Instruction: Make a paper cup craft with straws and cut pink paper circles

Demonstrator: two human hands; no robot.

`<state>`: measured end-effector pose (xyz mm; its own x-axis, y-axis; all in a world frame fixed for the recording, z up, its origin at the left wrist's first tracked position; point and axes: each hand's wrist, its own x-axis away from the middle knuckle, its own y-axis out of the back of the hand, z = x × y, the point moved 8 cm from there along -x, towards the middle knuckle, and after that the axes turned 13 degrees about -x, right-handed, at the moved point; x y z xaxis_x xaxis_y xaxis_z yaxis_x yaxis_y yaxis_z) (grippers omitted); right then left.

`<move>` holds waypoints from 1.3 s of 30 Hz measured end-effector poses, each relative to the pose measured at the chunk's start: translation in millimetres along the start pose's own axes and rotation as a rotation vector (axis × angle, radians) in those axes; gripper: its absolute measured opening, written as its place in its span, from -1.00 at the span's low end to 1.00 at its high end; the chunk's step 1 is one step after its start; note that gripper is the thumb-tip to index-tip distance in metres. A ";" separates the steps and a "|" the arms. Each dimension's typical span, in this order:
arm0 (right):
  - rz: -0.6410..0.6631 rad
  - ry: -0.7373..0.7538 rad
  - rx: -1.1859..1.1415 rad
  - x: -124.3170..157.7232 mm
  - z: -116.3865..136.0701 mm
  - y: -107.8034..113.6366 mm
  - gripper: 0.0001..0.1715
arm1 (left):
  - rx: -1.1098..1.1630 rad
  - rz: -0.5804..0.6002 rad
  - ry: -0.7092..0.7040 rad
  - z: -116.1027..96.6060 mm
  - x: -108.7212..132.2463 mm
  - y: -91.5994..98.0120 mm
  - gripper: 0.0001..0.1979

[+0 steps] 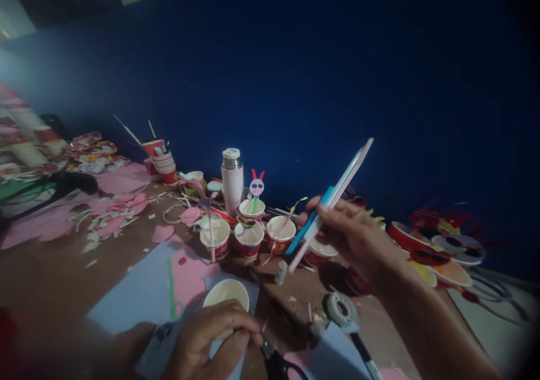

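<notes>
My right hand (pixel 354 231) is raised over the row of cups, closed round a bundle of long thin straw-like sticks (pixel 350 177), pink, pale and blue, tilted up to the right. Lower down, my left hand (pixel 219 335) has its thumb and fingers pinched together; what they hold, if anything, cannot be made out. Just behind it stands a white-lined paper cup (pixel 228 293), partly covered by the hand. Black-handled scissors (pixel 276 363) lie close to its fingertips. Under the cup are blue paper (pixel 126 290) and a pink paper cutout (pixel 189 279) with a green strip.
Red paper cups (pixel 215 239) with paper figures on sticks stand ahead, near a white flask (pixel 233 183). Stacked cups (pixel 163 163) and pink scraps (pixel 118 211) lie left. A tape roll (pixel 341 311) and a marker (pixel 365 354) are at right, with decorated cups (pixel 430 250) beyond.
</notes>
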<state>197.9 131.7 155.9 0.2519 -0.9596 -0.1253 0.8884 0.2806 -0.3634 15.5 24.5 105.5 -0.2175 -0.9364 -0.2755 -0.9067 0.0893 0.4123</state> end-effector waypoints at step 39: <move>0.066 -0.237 -0.059 80.2 -101.8 -31.6 -0.65 | 0.257 0.243 0.519 41.7 54.0 -52.5 -0.67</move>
<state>150.9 47.9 63.4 0.3975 -0.9151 0.0674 0.8451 0.3364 -0.4154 36.3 -16.6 32.7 -0.2827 -0.9164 0.2834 -0.9254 0.3383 0.1708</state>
